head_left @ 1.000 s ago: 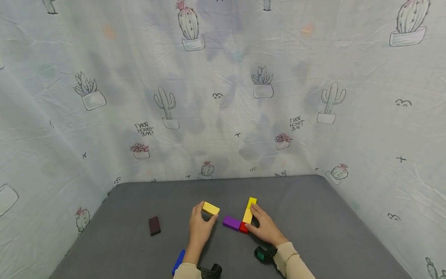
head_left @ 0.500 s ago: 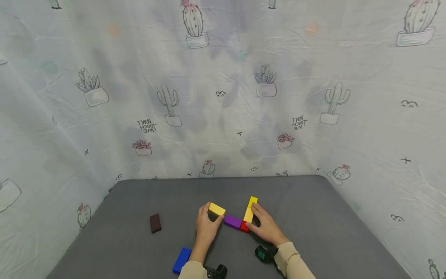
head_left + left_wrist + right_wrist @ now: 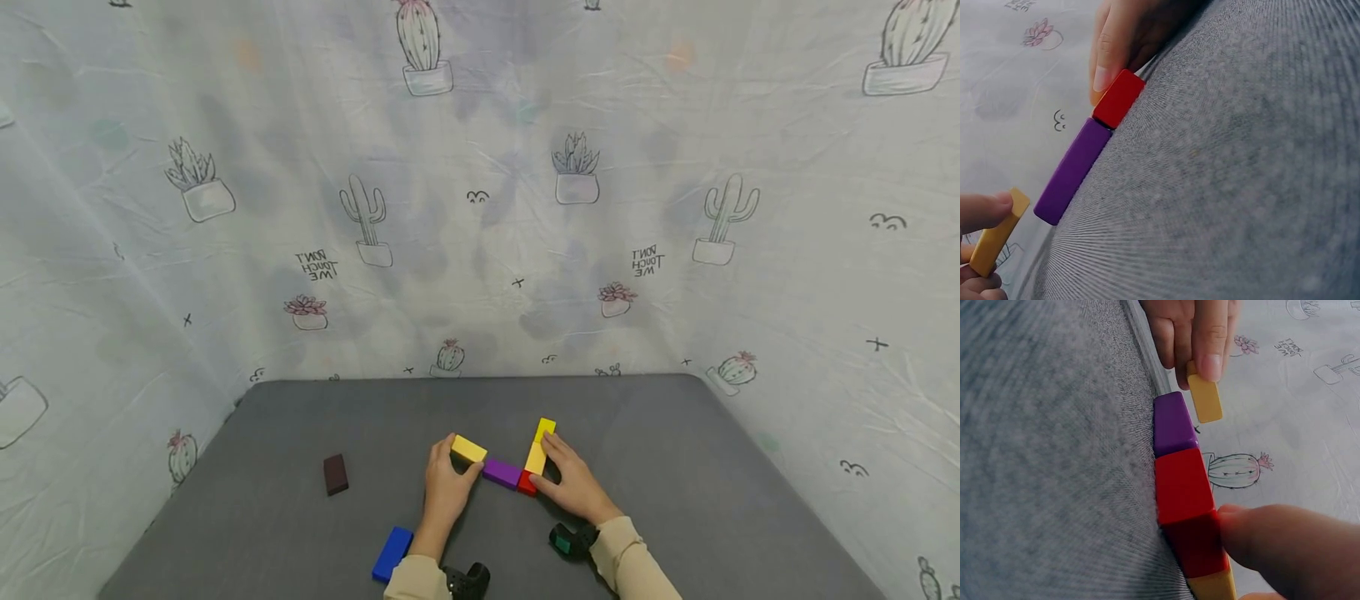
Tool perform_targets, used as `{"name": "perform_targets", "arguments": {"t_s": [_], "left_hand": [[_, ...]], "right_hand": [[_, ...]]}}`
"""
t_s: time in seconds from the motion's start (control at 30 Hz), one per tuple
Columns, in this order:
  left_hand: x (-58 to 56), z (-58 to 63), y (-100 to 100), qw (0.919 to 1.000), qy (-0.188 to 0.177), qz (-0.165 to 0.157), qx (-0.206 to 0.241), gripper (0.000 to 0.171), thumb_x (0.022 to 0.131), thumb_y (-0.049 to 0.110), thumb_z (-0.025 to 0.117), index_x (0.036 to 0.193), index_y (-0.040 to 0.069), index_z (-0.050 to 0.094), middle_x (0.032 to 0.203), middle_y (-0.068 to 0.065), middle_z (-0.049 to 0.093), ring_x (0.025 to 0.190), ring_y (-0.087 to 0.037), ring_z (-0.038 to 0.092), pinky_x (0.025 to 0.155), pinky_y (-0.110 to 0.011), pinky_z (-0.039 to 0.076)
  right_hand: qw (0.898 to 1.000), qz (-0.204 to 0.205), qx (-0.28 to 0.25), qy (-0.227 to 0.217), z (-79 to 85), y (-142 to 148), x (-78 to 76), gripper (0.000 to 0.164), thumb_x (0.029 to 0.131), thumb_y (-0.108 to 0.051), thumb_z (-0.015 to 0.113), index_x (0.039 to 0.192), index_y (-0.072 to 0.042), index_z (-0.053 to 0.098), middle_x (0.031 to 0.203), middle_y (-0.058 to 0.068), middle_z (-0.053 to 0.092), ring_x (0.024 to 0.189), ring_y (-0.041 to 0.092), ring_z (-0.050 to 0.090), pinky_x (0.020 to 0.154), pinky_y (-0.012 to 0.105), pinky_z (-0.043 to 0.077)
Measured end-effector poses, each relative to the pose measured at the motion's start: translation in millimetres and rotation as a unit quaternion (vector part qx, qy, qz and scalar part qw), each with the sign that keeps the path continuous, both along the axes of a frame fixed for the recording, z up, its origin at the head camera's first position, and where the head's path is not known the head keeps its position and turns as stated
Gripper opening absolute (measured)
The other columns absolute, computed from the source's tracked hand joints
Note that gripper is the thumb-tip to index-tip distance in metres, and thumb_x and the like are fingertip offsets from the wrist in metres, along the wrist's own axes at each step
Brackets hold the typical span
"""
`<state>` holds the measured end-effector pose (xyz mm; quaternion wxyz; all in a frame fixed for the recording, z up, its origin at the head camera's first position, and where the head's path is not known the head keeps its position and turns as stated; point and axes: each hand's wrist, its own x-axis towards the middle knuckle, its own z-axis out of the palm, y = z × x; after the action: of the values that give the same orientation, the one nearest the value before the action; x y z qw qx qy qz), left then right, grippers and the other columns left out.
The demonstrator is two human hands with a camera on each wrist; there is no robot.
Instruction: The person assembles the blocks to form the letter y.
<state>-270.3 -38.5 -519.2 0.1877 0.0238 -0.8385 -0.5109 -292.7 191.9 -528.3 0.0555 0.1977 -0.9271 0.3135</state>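
Between thumb and fingers, my left hand (image 3: 446,492) pinches a yellow block (image 3: 469,449) at the free end of a purple block (image 3: 502,473). In the left wrist view a gap shows between this yellow block (image 3: 999,236) and the purple one (image 3: 1071,172). A red block (image 3: 527,484) meets the purple block's other end and forms a corner. From it, two yellow blocks (image 3: 536,459) run away toward the back in a line. My right hand (image 3: 577,487) rests along that line, its thumb against the red block (image 3: 1186,487) and its fingers by the yellow ones.
A dark brown block (image 3: 336,475) lies on the grey tabletop (image 3: 277,433) at the left. Nearer the front, a blue block (image 3: 392,553) sits beside my left forearm. A cactus-print cloth (image 3: 450,250) hangs behind the table and at both sides.
My left hand has moved right with the yellow block, up to the purple block's end, and more of the blue block shows. The right hand has stayed at the red and yellow blocks.
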Motion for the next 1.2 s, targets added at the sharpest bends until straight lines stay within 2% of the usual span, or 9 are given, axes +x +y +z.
{"name": "perform_targets", "arguments": {"t_s": [0.4,0.73,1.2], "left_hand": [[-4.6,-6.8,1.3,0.9996,0.004,-0.007,-0.028,0.064,0.077,0.015,0.078,0.130,-0.006,0.049,0.124,-0.022,0.050,0.117,-0.040,0.050,0.098,-0.054,0.041],[-5.3,-7.3,1.9,0.9988,0.013,-0.011,-0.046,0.063,0.078,0.013,0.078,0.129,-0.008,0.048,0.123,-0.023,0.049,0.116,-0.040,0.051,0.098,-0.053,0.043],[-5.9,-8.5,-0.7,0.9963,-0.002,-0.023,-0.082,0.064,0.079,0.015,0.077,0.130,-0.009,0.046,0.126,-0.026,0.046,0.116,-0.042,0.051,0.096,-0.053,0.044]], "right_hand": [[1.000,-0.002,0.000,0.013,1.5,-1.0,2.4,0.074,0.087,-0.045,0.062,0.142,0.000,0.040,0.151,0.014,0.035,0.142,0.034,0.026,0.110,0.056,0.028],[1.000,-0.004,0.003,0.022,0.8,-0.7,1.1,0.074,0.087,-0.045,0.062,0.142,0.000,0.040,0.150,0.014,0.036,0.142,0.033,0.027,0.110,0.055,0.029],[1.000,-0.005,0.006,0.012,-0.9,-2.5,1.2,0.074,0.088,-0.044,0.062,0.143,0.000,0.039,0.151,0.014,0.035,0.142,0.033,0.026,0.111,0.054,0.028]]}}
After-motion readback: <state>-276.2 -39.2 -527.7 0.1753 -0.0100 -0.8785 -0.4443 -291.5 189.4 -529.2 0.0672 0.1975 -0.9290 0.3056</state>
